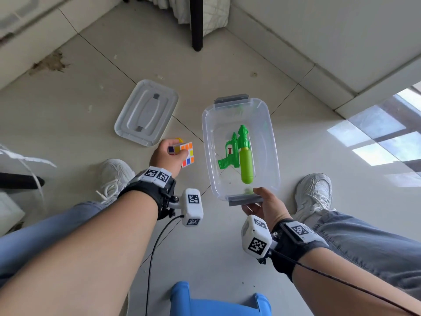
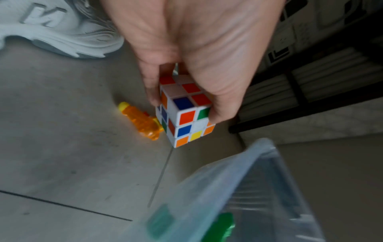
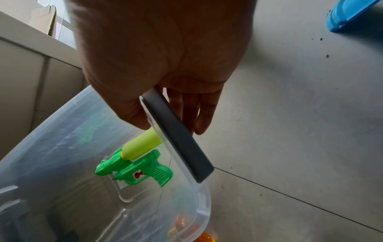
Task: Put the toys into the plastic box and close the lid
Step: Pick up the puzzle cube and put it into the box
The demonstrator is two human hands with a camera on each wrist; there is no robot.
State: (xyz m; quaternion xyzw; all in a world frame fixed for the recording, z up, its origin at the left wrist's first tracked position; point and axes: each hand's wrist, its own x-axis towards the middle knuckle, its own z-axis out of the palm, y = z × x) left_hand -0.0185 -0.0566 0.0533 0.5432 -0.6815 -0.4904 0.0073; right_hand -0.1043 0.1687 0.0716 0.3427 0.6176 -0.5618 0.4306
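Loading the toys is the step in hand, judged from how things lie. The person's left hand [image 1: 167, 156] has its fingers [image 2: 151, 85] and thumb curled around a scrambled multicoloured puzzle cube [image 1: 185, 153], held off the tiled floor [image 1: 227, 71] just left of the clear rectangular plastic box [image 1: 274, 142]. The right hand [image 1: 266, 204] pinches the box's near end, thumb on top of the rim and fingers [image 3: 199, 113] underneath, beside the grey latch flap [image 3: 178, 137]; the box looks tipped up a little from that end, though I cannot tell how far off the floor it is.

Inside the box lies a green plastic water pistol with a lime-yellow tank [image 1: 239, 153], flat on the bottom. A small translucent orange plastic toy [image 2: 143, 122] lies on the floor just beyond the cube, mostly hidden behind the hand in the head view. The clear flat lid [image 1: 145, 112] with its recessed handle lies on the floor, left of the box and apart from it.

The next move calls for carrying the cube rightward over the box's left wall and releasing it low, clear of the pistol. After that, the orange toy has to go in, and the lid must be fetched, laid on the rim and secured under both latch flaps.
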